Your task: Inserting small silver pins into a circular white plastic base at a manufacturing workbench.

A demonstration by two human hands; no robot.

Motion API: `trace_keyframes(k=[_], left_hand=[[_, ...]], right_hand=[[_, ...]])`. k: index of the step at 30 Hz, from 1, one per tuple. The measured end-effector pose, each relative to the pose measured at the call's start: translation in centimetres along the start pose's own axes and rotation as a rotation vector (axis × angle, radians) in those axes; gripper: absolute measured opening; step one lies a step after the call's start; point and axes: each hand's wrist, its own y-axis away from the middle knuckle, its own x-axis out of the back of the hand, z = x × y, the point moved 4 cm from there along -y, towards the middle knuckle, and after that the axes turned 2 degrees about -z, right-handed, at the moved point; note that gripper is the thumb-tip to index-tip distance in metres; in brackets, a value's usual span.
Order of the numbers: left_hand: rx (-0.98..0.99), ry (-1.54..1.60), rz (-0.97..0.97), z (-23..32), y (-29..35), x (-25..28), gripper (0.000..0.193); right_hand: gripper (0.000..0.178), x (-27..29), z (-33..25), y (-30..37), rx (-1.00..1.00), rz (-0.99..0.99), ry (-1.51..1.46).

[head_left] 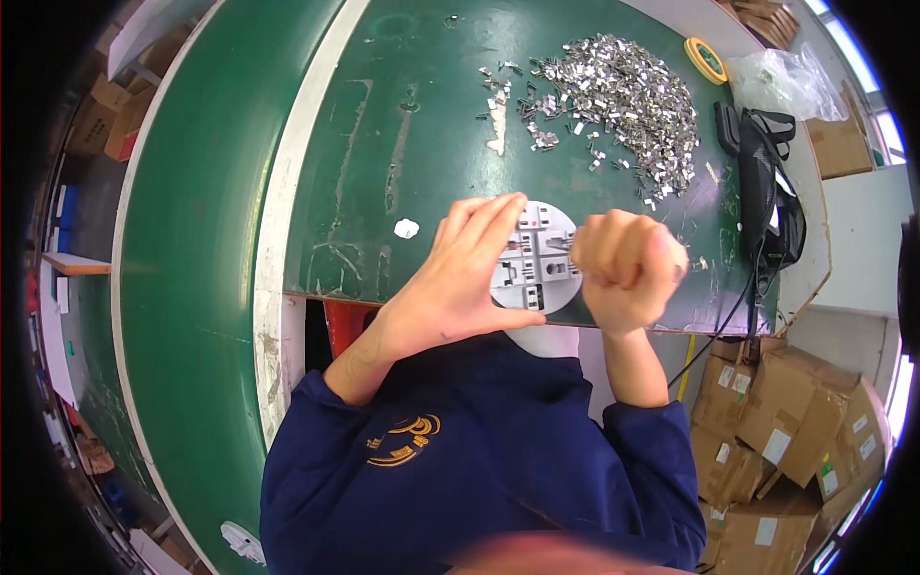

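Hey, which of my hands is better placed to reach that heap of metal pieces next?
Your right hand, probably: though curled, it is nearer the main heap of metal pieces, while your left hand is spread around the round grey-white disc.

Bright, cool daylight enters through white, overexposed windows [853, 43] at the upper right, leaving a pale sheen on the worn dark-green tabletop [441, 163] and sharp glints on the heap of small silvery metal pieces [623, 96]. The far left is dimmer. Fisheye distortion bows straight edges, and the corners go black. An out-of-focus shape smears the lower edge. Fine detail in the round pale-grey compartmented plate [565, 292] seems slightly soft.
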Motion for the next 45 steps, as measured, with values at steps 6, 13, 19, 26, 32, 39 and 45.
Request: trace_keyframes(k=[6,13,19,26,32,39,45], left_hand=[[0.379,-0.063,0.297,-2.2,2.9,7.5,0.102],[0.991,-0.891,0.855,-5.9,8.0,16.9,0.083],[0.774,-0.817,0.468,-9.0,-0.4,18.3,0.076],[0.656,-0.555,0.363,-25.7,-14.1,18.5,0.063],[0.576,-0.720,0.614,-35.8,-15.4,22.3,0.062],[0.781,-0.815,0.536,-36.5,-20.0,23.5,0.072],[0.625,-0.671,0.432,-41.4,-17.4,27.1,0.050]], right_hand=[[0.047,1.5,-1.1,0.5,0.047,0.037,0.006],[0.040,1.0,-0.7,1.3,0.036,0.045,-0.127],[0.040,1.1,-2.0,1.5,0.030,0.036,-0.008],[0.029,2.0,-1.8,1.5,0.172,-0.007,0.134],[0.028,1.4,-1.8,1.6,0.262,-0.111,0.473],[0.032,-0.2,-1.3,1.0,0.399,-0.261,0.966],[0.030,-0.7,-0.7,0.5,0.371,-0.248,1.020]])
